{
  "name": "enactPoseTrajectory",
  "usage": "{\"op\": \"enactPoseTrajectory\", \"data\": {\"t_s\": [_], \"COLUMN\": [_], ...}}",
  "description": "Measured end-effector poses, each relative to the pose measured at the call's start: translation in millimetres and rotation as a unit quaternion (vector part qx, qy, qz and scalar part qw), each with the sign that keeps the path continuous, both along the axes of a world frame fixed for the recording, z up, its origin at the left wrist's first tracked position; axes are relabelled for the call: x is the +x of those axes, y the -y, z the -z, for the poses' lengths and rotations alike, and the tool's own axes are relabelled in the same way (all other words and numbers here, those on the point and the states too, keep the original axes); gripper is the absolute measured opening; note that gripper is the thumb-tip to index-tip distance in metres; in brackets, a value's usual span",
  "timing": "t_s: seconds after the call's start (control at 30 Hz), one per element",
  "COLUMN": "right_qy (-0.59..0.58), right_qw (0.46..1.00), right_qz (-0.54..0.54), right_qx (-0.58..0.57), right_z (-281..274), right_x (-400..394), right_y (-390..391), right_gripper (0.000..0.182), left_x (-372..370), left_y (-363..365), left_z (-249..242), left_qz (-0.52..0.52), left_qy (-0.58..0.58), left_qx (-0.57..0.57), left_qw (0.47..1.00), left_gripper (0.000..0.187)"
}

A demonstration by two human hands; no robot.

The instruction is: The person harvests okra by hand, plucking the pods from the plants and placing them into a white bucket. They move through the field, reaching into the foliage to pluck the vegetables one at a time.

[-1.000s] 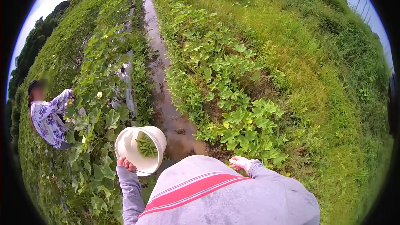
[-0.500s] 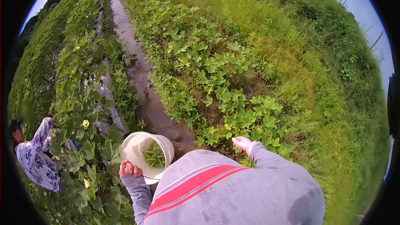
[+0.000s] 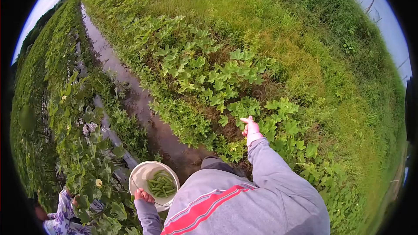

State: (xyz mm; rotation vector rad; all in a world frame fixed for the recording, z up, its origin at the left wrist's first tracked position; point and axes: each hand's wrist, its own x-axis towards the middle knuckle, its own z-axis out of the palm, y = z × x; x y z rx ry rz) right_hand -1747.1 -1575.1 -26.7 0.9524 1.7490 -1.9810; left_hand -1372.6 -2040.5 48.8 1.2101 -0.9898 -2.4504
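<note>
My left hand point(image 3: 144, 196) is closed around the thin wire handle of a white bucket point(image 3: 136, 178), at its near left side. Inside the bucket lie several green okra pods point(image 3: 162, 183). Out in front, my right hand point(image 3: 251, 128) hovers above leafy green okra plants point(image 3: 226, 78). Its fingers are mostly curled, with one pointing left; whether anything sits in them is hidden from me.
A wet, muddy furrow point(image 3: 130, 88) runs ahead on the left. Beyond it stand tall okra rows point(image 3: 65, 117) with a pale flower point(image 3: 99, 182). Another person's flowered sleeve point(image 3: 65, 213) shows at lower left. Tall grass point(image 3: 313, 69) covers the right.
My right hand has reached farther forward. The bucket sits lower in view, and the other person has slid down toward the lower left edge as my view shifted.
</note>
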Motion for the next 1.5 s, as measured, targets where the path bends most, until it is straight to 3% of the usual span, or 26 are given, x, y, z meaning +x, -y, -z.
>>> {"op": "enactPoseTrajectory", "data": {"t_s": [0.07,0.1,0.2,0.27,0.37,0.43,0.63,0.77,0.83,0.87,0.93,1.03,1.1,1.17,1.23,1.3,1.37,1.43,1.47,1.5], "right_qy": [-0.023,-0.037,-0.102,-0.097,-0.099,-0.128,-0.093,-0.074,-0.084,-0.102,-0.142,-0.186,-0.131,-0.045,0.045,0.038,0.018,0.101,0.089,0.123], "right_qw": [0.989,0.976,0.944,0.934,0.907,0.896,0.881,0.782,0.738,0.744,0.75,0.716,0.732,0.748,0.861,0.929,0.95,0.913,0.973,0.981], "right_qz": [0.094,0.098,0.145,0.176,0.224,0.239,0.309,0.429,0.454,0.495,0.47,0.446,0.489,0.446,0.335,0.262,0.231,0.221,0.171,0.113], "right_qx": [-0.108,-0.189,-0.279,-0.297,-0.343,-0.351,-0.346,-0.447,-0.492,-0.437,-0.442,-0.504,-0.456,-0.49,-0.38,-0.257,-0.208,-0.329,-0.125,0.097], "right_z": [15.0,28.9,53.8,52.2,76.3,100.2,135.3,135.4,181.4,172.2,175.0,192.3,218.9,241.2,262.6,260.0,234.3,324.4,293.5,251.0], "right_x": [-20.7,-35.8,-71.1,-101.8,-146.1,-178.6,-268.5,-327.1,-363.4,-374.3,-382.9,-394.9,-412.3,-412.6,-395.2,-364.4,-340.7,-336.3,-343.0,-350.1], "right_y": [5.9,3.5,13.9,24.0,22.4,24.9,30.2,25.5,7.9,12.6,13.2,5.5,-5.9,-9.3,-3.0,10.3,18.1,-41.3,-12.7,23.2], "right_gripper": [0.044,0.047,0.058,0.059,0.061,0.061,0.061,0.06,0.056,0.052,0.048,0.043,0.033,0.029,0.026,0.028,0.035,0.035,0.04,0.045], "left_x": [-34.3,-48.9,-81.6,-100.3,-100.0,-129.1,-171.7,-201.7,-202.7,-202.6,-195.0,-184.1,-176.0,-172.5,-173.8,-149.0,-162.7,-162.5,-171.2,-177.1], "left_y": [17.7,21.8,40.0,61.1,89.1,75.0,91.6,84.4,86.3,85.2,91.4,100.0,108.3,106.5,103.1,112.5,97.7,91.6,85.0,81.7], "left_z": [-5.7,-5.7,-9.9,-7.2,6.0,-8.0,14.9,22.6,27.3,27.2,34.2,40.6,47.4,46.4,45.2,63.0,47.1,39.7,31.2,25.1], "left_qz": [0.022,-0.007,0.027,0.04,0.085,0.023,0.06,0.026,0.021,0.019,0.028,0.031,0.034,-0.001,-0.022,0.031,-0.027,-0.052,-0.064,-0.079], "left_qy": [0.129,0.15,0.177,0.228,0.133,0.296,0.229,0.284,0.293,0.312,0.331,0.345,0.346,0.36,0.384,0.348,0.35,0.353,0.368,0.38], "left_qx": [-0.019,-0.013,-0.079,-0.059,-0.004,-0.096,-0.103,-0.132,-0.139,-0.152,-0.169,-0.154,-0.165,-0.129,-0.123,-0.162,-0.131,-0.13,-0.144,-0.132], "left_qw": [0.991,0.989,0.981,0.971,0.987,0.95,0.966,0.949,0.946,0.937,0.928,0.925,0.923,0.924,0.915,0.923,0.927,0.925,0.916,0.912], "left_gripper": [0.014,0.012,0.019,0.015,0.019,0.019,0.017,0.016,0.016,0.015,0.013,0.012,0.011,0.01,0.011,0.012,0.013,0.012,0.012,0.011]}}
